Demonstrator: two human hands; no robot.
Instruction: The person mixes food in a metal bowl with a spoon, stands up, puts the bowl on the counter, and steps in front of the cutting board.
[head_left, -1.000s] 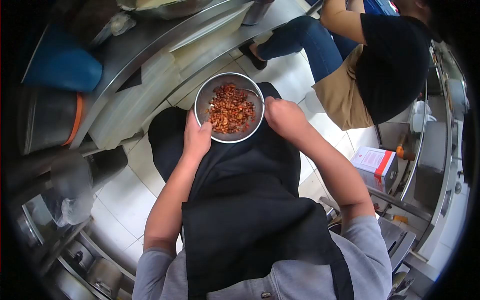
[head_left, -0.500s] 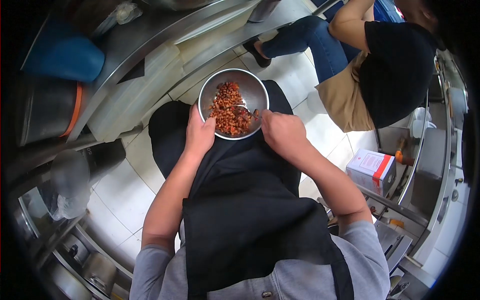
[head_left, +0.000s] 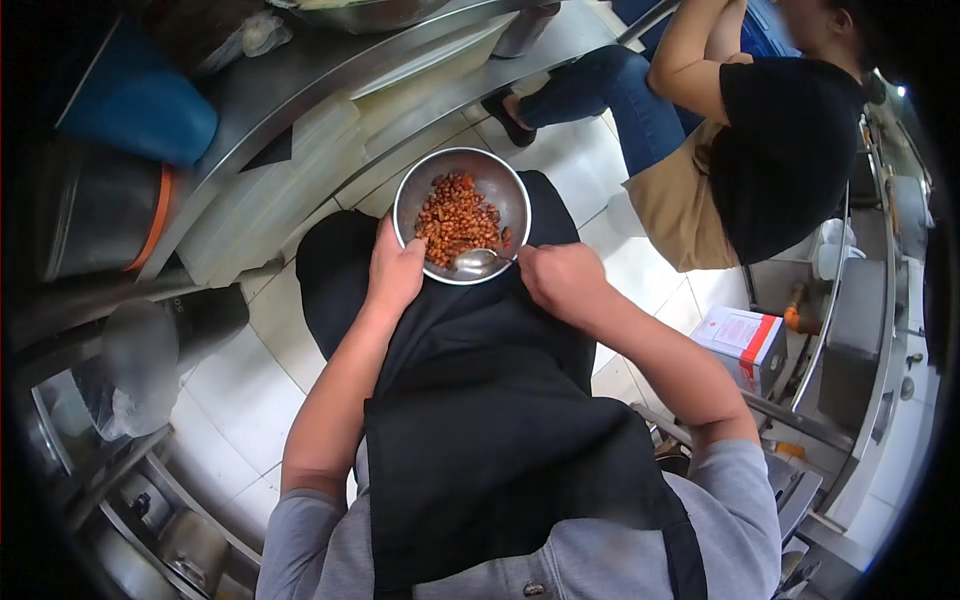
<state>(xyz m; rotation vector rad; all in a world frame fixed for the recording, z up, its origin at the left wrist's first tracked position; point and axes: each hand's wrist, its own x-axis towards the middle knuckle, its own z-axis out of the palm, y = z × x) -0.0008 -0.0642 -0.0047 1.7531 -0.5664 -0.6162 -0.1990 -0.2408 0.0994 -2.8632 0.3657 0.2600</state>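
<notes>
A round metal bowl [head_left: 513, 186] rests on my lap, over the black apron [head_left: 500, 400]. Inside it lies a heap of reddish-brown beans or nuts [head_left: 458, 215] mixed with small red bits. My left hand [head_left: 396, 265] grips the bowl's left rim, thumb over the edge. At the bowl's lower right, my right hand [head_left: 562, 280] is closed around the handle of a metal spoon [head_left: 475, 260]. The spoon's head sits at the near edge of the heap; most of its handle is hidden in my fist.
A person in a black shirt [head_left: 790, 160] sits at the right front. Left stands a metal counter [head_left: 260, 110] with a blue container [head_left: 150, 100]. On the right are a white and red box [head_left: 742, 340] and a metal rack [head_left: 815, 430]. Pots [head_left: 195, 545] stand at the lower left.
The spoon has moved from the middle right of the heap to its near edge, and its head shows more fully. The bowl appears slightly lower and further left; my left hand keeps its hold.
</notes>
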